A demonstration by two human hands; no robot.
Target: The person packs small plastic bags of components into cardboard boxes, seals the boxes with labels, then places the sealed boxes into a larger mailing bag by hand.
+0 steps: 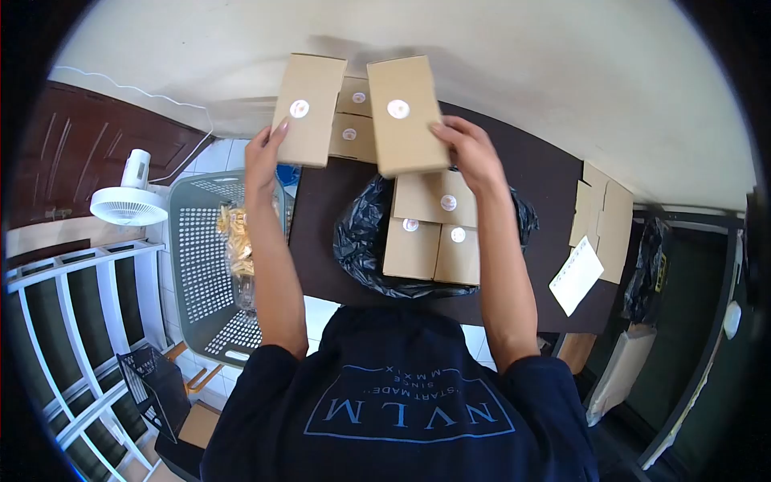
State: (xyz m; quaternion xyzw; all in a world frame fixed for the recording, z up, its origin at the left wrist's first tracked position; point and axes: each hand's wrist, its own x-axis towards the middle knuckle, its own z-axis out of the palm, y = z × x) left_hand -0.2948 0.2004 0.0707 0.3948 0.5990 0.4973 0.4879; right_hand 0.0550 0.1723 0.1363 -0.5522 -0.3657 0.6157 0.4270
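My left hand (263,157) grips a brown cardboard box (312,136) with a round white sticker, raised over the table's far left part. In my right hand (470,149) is a second cardboard box (405,92) with the same kind of sticker, held a short way to the right. Between and behind them, stickered boxes (354,149) stand stacked by the wall. Below my right hand, several more boxes (414,261) sit in an open black plastic bag (360,241). Parts of these are hidden by my right arm and the held box.
The dark brown table (317,225) carries flattened cardboard (617,225) and a white paper sheet (577,275) at right. A grey perforated basket (193,265) with plastic-wrapped yellowish items (239,241) stands left. Beyond it is a white fan (128,206).
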